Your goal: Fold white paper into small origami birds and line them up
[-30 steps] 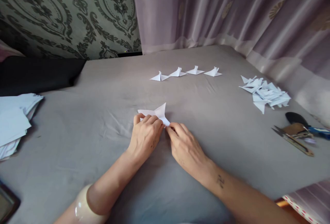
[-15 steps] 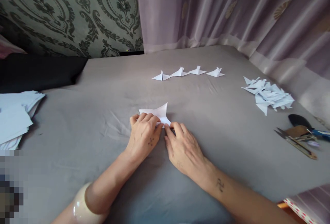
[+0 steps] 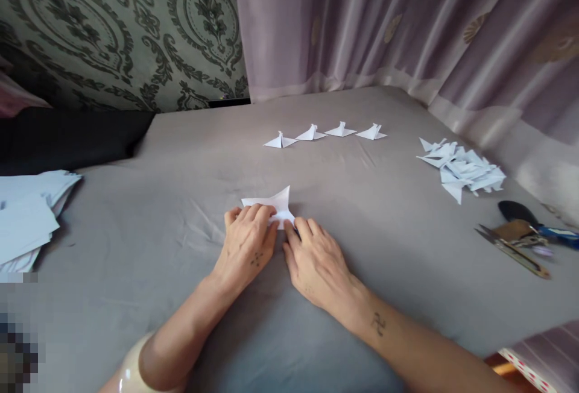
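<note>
Curling over the left part of the folded white paper [image 3: 281, 202] on the grey cloth [image 3: 181, 296], your left hand [image 3: 248, 236] faces your right hand [image 3: 314, 254], its fingertips at the near right corner; I can't tell whether either pinches. Uneven pressure could skew the fold, which your knuckles partly hide. Around, left to right: stacked sheets [image 3: 27, 218], four paper figures [image 3: 313, 133] beyond, a paper heap [image 3: 468, 169], a pointed metal tool [image 3: 527, 261], all apart from your hands.

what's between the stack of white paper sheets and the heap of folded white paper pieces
In the head view, a folded white paper sheet, with the person's left hand and right hand on it, and grey cloth on either side.
</note>
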`<state>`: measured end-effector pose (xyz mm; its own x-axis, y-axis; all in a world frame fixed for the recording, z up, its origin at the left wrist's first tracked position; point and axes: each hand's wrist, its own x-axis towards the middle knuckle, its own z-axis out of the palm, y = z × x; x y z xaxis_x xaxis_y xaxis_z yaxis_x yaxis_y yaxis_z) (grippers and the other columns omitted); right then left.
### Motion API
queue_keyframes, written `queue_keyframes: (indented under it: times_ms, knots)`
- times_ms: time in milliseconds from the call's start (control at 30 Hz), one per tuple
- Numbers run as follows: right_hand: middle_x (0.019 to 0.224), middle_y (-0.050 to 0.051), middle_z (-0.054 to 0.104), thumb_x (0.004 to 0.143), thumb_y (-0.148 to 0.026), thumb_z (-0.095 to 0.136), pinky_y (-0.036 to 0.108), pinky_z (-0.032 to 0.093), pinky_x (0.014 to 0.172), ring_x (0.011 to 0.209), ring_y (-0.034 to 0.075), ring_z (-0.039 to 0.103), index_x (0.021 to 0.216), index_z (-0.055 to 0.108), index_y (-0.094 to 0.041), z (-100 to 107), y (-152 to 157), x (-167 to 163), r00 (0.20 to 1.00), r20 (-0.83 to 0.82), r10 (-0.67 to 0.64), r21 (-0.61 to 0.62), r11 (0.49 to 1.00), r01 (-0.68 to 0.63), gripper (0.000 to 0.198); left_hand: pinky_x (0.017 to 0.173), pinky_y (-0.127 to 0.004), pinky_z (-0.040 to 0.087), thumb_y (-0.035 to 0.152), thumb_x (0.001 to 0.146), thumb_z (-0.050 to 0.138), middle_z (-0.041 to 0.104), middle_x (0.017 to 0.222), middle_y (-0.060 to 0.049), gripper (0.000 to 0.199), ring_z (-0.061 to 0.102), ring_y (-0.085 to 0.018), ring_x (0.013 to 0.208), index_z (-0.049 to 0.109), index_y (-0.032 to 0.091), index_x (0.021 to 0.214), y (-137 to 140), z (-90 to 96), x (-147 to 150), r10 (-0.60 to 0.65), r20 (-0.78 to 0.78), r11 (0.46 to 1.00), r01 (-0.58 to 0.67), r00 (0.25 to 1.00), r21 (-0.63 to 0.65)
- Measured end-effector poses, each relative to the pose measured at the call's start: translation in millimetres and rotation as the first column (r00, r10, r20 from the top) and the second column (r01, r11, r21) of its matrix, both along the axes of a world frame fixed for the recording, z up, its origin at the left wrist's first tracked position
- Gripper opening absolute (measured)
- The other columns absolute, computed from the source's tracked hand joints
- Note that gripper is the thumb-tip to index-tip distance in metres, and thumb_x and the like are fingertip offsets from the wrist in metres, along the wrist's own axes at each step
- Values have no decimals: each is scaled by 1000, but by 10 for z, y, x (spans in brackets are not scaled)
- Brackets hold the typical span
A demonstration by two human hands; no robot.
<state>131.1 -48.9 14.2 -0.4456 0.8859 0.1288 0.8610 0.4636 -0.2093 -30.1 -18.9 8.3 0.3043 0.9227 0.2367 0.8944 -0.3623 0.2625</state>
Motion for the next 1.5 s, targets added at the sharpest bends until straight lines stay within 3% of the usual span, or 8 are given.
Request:
queue_keyframes:
  times_ms: [133, 233, 433, 567, 700, 933, 1133, 1500]
  knots:
    - [92, 7, 60, 95, -18, 44, 33, 41, 73, 84, 19, 52, 93, 64, -16, -29, 13, 110, 996, -92, -20, 34, 999, 23, 19, 82, -38, 33, 26, 94, 48, 64, 98, -6, 16, 58, -20, 86, 61, 21, 88, -43, -9, -106, -68, 12, 996, 67, 998, 59]
    - [98, 6, 61, 94, -19, 50, 33, 39, 76, 87, 19, 51, 95, 63, -18, -4, 106, 131, 991, -136, 10, 98, 995, 3, 13, 75, -35, 32, 28, 94, 49, 59, 91, -6, 20, 52, -19, 83, 66, 23, 85, -72, -13, -157, -78, -25, 991, 81, 997, 108]
    - [83, 4, 60, 89, -3, 46, 34, 34, 74, 80, 20, 47, 89, 62, -18, 26, 241, 23, 973, 31, 229, 139, 963, -232, 22, 75, -35, 31, 23, 96, 46, 57, 91, -5, 24, 48, -19, 83, 69, 28, 92, -119, -11, -216, -83, -40, 992, 87, 996, 88]
    - [83, 6, 58, 87, -4, 49, 36, 33, 74, 80, 21, 45, 92, 63, -16, 36, 192, -14, 978, 123, 169, 175, 966, -189, 19, 76, -36, 33, 24, 93, 51, 60, 97, -7, 20, 50, -21, 86, 67, 26, 104, -172, -18, -280, -3, -23, 992, 6, 1000, 123]
    - [82, 7, 56, 86, -2, 49, 37, 32, 75, 80, 22, 45, 99, 64, -13, 59, 132, -27, 970, 199, 140, 185, 966, -178, 22, 77, -36, 32, 28, 94, 49, 61, 91, -5, 21, 51, -19, 82, 69, 24, 90, -215, -3, -277, 5, 22, 996, -7, 1000, 94]
    - [87, 8, 58, 86, -2, 48, 38, 34, 78, 82, 22, 46, 98, 64, -14, 107, 163, -61, 953, 253, 168, 133, 970, -206, 23, 74, -36, 31, 29, 96, 46, 63, 85, -3, 25, 52, -18, 79, 70, 24, 90, -243, -35, -228, -55, 54, 998, 53, 997, 38]
    - [90, 7, 61, 89, -4, 49, 37, 34, 81, 84, 22, 47, 98, 65, -16, 109, 228, -24, 947, 221, 232, 89, 963, -256, 22, 75, -37, 31, 31, 97, 45, 67, 83, -3, 27, 56, -18, 78, 69, 22, 88, -255, -43, -227, -12, 74, 1000, 12, 997, 0]
    - [75, 2, 63, 94, -19, 50, 32, 31, 76, 82, 17, 53, 78, 68, -20, 293, 479, -31, 979, 66, 194, -98, 977, -187, 24, 72, -34, 32, 30, 94, 49, 67, 87, -3, 22, 60, -18, 79, 69, 23, 87, -228, -85, -217, 132, 235, 985, -101, 963, -139]
